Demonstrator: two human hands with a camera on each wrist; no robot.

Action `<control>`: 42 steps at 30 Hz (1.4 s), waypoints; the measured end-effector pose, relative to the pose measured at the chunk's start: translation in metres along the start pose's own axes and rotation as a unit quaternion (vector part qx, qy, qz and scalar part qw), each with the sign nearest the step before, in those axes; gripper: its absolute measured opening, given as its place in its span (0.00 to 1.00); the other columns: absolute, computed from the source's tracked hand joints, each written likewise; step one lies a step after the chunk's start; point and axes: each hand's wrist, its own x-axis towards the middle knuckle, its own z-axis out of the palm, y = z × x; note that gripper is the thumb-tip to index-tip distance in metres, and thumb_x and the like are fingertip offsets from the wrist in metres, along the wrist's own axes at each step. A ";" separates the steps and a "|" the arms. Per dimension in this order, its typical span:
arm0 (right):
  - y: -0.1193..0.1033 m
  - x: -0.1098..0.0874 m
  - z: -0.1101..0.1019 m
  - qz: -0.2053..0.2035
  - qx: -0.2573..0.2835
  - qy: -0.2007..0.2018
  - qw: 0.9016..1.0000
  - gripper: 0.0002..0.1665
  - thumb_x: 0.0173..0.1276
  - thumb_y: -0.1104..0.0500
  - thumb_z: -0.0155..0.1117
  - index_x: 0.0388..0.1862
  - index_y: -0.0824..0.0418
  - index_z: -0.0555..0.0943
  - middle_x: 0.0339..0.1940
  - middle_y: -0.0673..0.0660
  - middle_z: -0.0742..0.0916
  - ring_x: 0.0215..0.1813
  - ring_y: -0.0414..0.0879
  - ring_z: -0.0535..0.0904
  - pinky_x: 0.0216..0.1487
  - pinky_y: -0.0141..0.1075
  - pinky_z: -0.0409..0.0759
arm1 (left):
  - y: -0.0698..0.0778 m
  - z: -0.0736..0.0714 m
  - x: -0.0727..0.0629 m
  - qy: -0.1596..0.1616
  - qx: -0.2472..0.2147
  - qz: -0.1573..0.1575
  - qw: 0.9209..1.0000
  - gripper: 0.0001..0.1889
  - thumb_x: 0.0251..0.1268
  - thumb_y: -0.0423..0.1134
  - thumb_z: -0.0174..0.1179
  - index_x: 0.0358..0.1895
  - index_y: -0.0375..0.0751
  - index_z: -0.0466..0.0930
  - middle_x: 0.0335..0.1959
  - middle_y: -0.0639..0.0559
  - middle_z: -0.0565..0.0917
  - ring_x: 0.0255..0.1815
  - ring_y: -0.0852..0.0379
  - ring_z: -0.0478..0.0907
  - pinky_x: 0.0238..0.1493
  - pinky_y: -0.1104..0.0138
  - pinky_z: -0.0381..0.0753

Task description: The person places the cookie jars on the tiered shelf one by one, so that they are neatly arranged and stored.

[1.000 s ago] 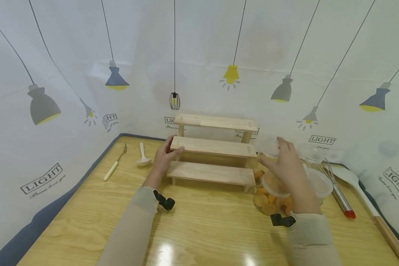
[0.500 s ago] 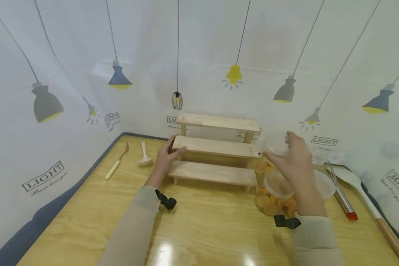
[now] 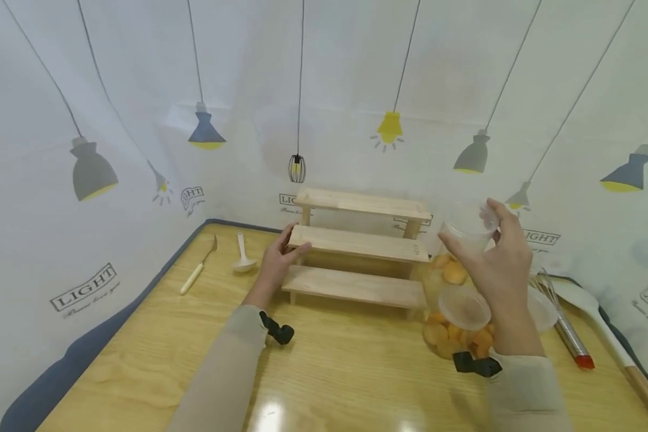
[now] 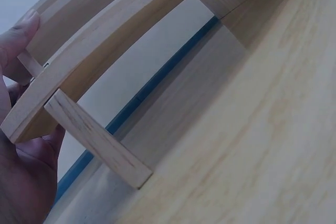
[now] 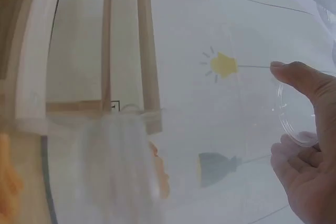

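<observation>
A three-tier wooden stand stands at the back of the table. My left hand grips the left end of its middle shelf, thumb on top; in the left wrist view the fingers go beneath the board. My right hand holds a clear plastic cup up beside the stand's right end, between thumb and fingers. Below it, clear containers with orange pieces stand on the table, the front one topped by a translucent round lid.
Another pale lidded container is partly behind my right wrist. Farther right lie a whisk with a red end and a long white spatula with a wooden handle. At left are a white ladle and a pale-handled utensil. A printed curtain hangs behind.
My right hand has raised the clear cup from among the containers, up and slightly right. My left hand keeps its hold on the middle shelf. The head view has shifted a little.
</observation>
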 end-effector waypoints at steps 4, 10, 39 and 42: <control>-0.015 0.012 0.006 -0.035 0.014 0.004 0.999 0.53 0.44 0.52 0.88 0.70 0.61 0.74 0.61 0.58 0.82 0.61 0.51 0.78 0.58 0.21 0.73 | -0.001 0.001 -0.001 0.010 -0.002 0.027 1.000 0.47 0.62 0.56 0.70 0.81 0.53 0.56 0.81 0.53 0.54 0.79 0.50 0.56 0.73 0.54 0.63; -0.044 0.030 0.024 -0.045 0.075 -0.015 0.996 0.53 0.45 0.54 0.88 0.70 0.59 0.74 0.60 0.54 0.82 0.60 0.44 0.77 0.61 0.30 0.76 | -0.003 0.002 -0.002 0.017 0.001 0.036 0.999 0.45 0.63 0.56 0.70 0.80 0.55 0.57 0.81 0.52 0.55 0.79 0.52 0.54 0.73 0.57 0.63; -0.083 0.076 0.179 0.060 0.205 -0.163 0.963 0.57 0.57 0.37 0.77 0.76 0.59 0.60 0.70 0.55 0.75 0.73 0.43 0.68 0.72 0.31 0.63 | -0.005 0.005 -0.003 0.029 -0.002 0.024 0.999 0.48 0.60 0.59 0.70 0.80 0.52 0.56 0.80 0.50 0.56 0.74 0.44 0.65 0.70 0.52 0.68; -0.072 0.065 0.191 0.102 0.180 -0.202 0.957 0.60 0.57 0.33 0.74 0.78 0.60 0.58 0.72 0.53 0.74 0.74 0.45 0.67 0.73 0.33 0.64 | -0.003 0.005 -0.003 0.029 -0.003 0.022 0.999 0.48 0.61 0.58 0.70 0.80 0.51 0.56 0.80 0.50 0.56 0.75 0.44 0.64 0.71 0.53 0.67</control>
